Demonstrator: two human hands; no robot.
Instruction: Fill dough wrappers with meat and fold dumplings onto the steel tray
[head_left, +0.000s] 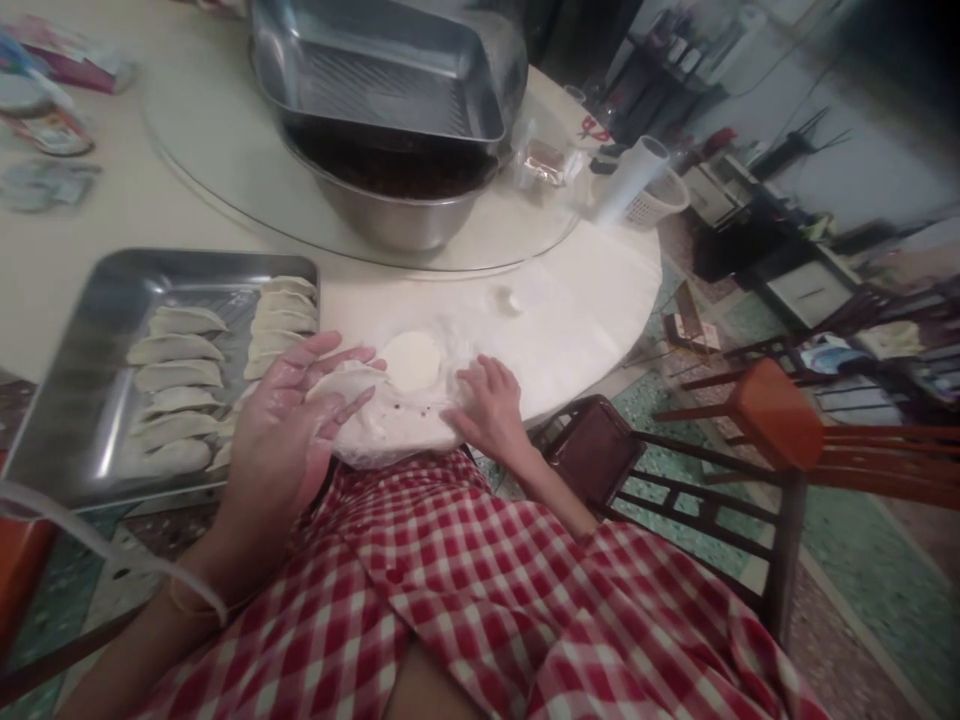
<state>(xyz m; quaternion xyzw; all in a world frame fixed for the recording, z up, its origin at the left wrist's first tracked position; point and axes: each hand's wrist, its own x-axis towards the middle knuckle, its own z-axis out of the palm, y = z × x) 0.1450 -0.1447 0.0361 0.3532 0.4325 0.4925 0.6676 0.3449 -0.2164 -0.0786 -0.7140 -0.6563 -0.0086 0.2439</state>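
A pale folded dumpling (349, 386) rests in my left hand (281, 425), with the fingers curled round it and the thumb against its near side. My right hand (491, 400) hovers at or touches the floured table edge, fingers spread and bent, with nothing visible in it. Between the two hands a round dough wrapper (412, 361) lies flat on the table. Left of my left hand, a metal tray (82, 400) holds two rows of folded dumplings (178, 376); my hand hides part of the nearer row.
On a glass turntable (225, 215) stands a large steel bowl (405, 222) with dark contents and an empty metal tray (390, 80) over it. A small dough piece (514, 299) lies on the table (592, 310). A white basket (656, 200) and chairs (776, 415) are at right.
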